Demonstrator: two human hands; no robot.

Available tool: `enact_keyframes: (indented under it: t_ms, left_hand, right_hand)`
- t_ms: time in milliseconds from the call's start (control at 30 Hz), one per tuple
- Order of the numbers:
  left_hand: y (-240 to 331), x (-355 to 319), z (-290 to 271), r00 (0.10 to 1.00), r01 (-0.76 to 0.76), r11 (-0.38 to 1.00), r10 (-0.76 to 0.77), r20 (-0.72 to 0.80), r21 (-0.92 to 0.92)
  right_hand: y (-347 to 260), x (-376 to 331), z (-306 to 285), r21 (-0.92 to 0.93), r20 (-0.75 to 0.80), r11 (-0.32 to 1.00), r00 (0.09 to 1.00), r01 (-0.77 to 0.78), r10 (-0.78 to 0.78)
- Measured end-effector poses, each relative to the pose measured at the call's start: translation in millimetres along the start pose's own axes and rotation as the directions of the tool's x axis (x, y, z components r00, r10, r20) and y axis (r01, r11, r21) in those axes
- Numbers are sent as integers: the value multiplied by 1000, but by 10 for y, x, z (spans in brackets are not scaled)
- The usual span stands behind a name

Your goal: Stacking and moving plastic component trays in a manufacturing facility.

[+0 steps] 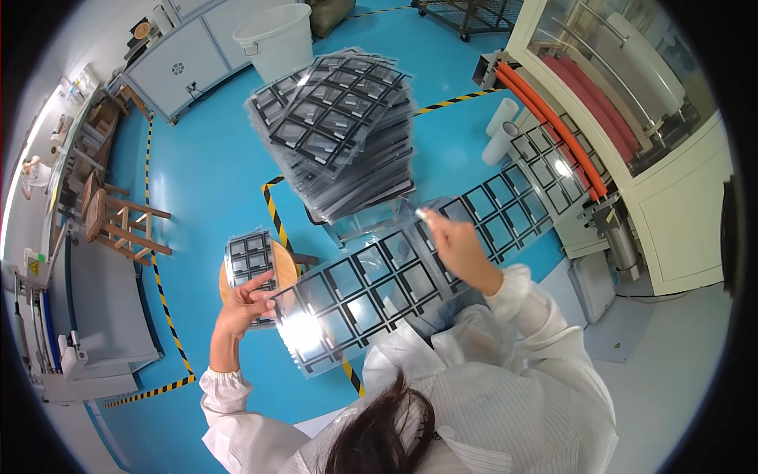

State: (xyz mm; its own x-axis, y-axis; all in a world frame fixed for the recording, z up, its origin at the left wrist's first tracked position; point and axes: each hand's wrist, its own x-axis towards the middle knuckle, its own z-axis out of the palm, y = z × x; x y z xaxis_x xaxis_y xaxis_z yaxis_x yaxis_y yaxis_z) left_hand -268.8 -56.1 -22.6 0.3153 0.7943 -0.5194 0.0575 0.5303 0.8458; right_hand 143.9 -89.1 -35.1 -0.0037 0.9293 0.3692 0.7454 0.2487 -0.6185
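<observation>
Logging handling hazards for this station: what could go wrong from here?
1. The patterned film strip stretches between the left hand and the orange roller; an uneven pull might crease it.
2. The right hand holds a small white object over the film; if hard-edged (too small to tell), it could scratch it.
3. The tall sheet stack has skewed top layers; a bump might slide them off.

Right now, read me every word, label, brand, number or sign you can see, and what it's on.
No word, brand or number is readable.
Yellow sticker on the machine at far left: too small to read.
Black-and-yellow striped tape on the blue floor: a marking, no lettering visible.
Clear film strip with black frames: no lettering can be made out.
</observation>
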Motion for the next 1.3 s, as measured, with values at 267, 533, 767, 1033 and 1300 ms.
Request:
enact_keyframes:
  t_ms: [267, 533, 767, 1033, 1300]
  left_hand:
    - [49, -251, -123, 990, -88, 993, 97, -104, 82]
    - [-42, -732, -487, 953, -137, 990, 144, -267, 45]
    - [513, -17, -418, 815, -561, 818, 517, -262, -127]
    - [1189, 1478, 437, 665, -539, 722, 681, -308, 432]
    - [-285, 661, 1275, 993, -113, 945, 116, -8, -308]
  right_hand:
    - [-316, -283, 307, 7, 115, 988, 981, -156, 154]
    - [-373, -1167, -617, 96, 570, 937, 790, -335, 224]
    - [724, -1602, -396, 772, 307, 288, 729, -567, 612]
    - [393, -1119, 117, 788, 103, 460, 825, -409, 556]
    - [-273, -885, -298, 821, 74, 465, 870, -330, 487]
